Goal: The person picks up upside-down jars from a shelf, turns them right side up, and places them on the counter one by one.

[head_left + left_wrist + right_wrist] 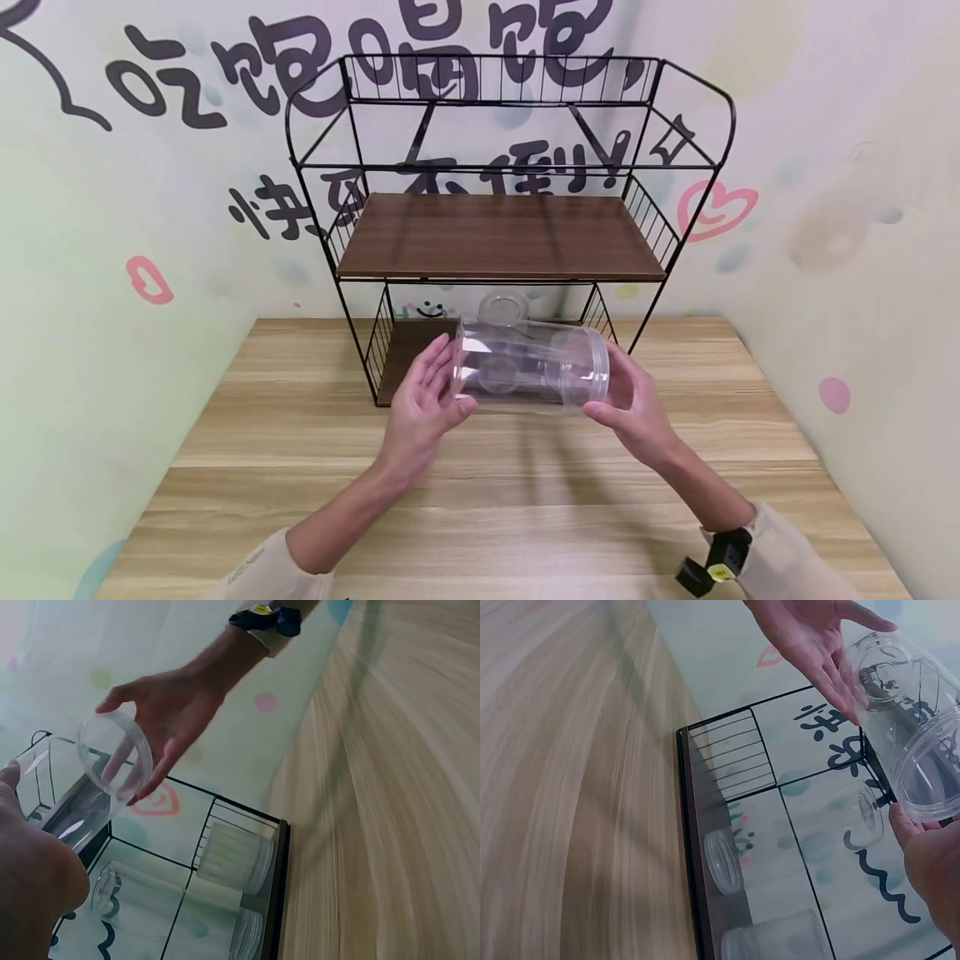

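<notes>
Between the half-spread fingers (427, 367) of left hand (420, 410) and right hand (637, 410), an empty clear jar (525, 367) is being gripped sideways.

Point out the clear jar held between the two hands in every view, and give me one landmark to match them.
Head: clear jar, sideways, just below centre.
Left wrist: clear jar, tilted, at the left, around mid-height.
Right wrist: clear jar, tilted, upper right, at the picture's edge.
Shared landmark: black-framed rack, in all three views.
</notes>
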### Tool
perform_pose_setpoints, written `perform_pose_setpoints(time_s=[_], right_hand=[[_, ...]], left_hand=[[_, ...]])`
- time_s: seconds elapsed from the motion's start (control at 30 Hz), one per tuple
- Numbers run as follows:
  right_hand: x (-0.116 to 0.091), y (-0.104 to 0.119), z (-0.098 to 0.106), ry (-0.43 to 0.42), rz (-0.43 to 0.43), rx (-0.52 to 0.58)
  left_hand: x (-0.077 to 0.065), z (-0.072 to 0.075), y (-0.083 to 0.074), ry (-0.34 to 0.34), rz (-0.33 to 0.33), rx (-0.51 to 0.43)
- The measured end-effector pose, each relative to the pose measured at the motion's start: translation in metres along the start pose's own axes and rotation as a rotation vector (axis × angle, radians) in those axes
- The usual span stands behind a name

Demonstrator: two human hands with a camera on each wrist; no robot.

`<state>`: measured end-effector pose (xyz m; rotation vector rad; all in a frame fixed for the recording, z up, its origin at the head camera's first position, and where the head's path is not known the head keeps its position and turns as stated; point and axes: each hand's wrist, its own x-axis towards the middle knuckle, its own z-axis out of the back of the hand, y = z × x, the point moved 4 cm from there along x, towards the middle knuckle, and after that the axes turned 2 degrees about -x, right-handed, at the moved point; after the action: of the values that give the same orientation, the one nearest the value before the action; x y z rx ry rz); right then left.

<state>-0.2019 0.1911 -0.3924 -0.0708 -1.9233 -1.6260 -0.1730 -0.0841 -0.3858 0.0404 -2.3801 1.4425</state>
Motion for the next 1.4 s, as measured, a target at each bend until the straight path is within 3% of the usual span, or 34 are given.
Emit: perform_pose_setpoints(time_s=[0.1, 0.3, 0.53, 0.67, 0.83, 1.07, 1.2, 1.3, 1.4], right_hand=[[-0.001, 0.009, 0.009, 0.013, -0.014, -0.074], [-0.002, 0.030, 0.029, 0.039, -0.027, -0.168], [-0.004, 0.051, 0.050, 0.072, -0.046, -0.319], [-0.004, 0.060, 0.059, 0.094, -0.062, -0.492], [-0.006, 0.068, 0.070, 0.129, -0.068, -0.688], [-0.004, 0.076, 0.082, 0.191, -0.044, -0.913], [-0.005, 0.080, 0.088, 0.231, -0.066, -1.106], [-0.005, 0.082, 0.093, 0.265, -0.072, -1.222], [-0.006, 0.083, 0.098, 0.289, -0.082, -1.256]], left_hand=[[-0.002, 0.007, -0.006, 0.007, -0.047, 0.107], [0.000, 0.023, -0.033, -0.015, -0.255, 0.283], [0.006, 0.040, -0.075, -0.148, -0.479, 0.404], [0.017, 0.052, -0.098, -0.229, -0.545, 0.429], [0.035, 0.069, -0.115, -0.269, -0.502, 0.458], [0.060, 0.088, -0.119, -0.247, -0.308, 0.592], [0.072, 0.093, -0.120, -0.235, -0.212, 0.671], [0.080, 0.094, -0.120, -0.224, -0.182, 0.700], [0.088, 0.093, -0.121, -0.209, -0.180, 0.720]])
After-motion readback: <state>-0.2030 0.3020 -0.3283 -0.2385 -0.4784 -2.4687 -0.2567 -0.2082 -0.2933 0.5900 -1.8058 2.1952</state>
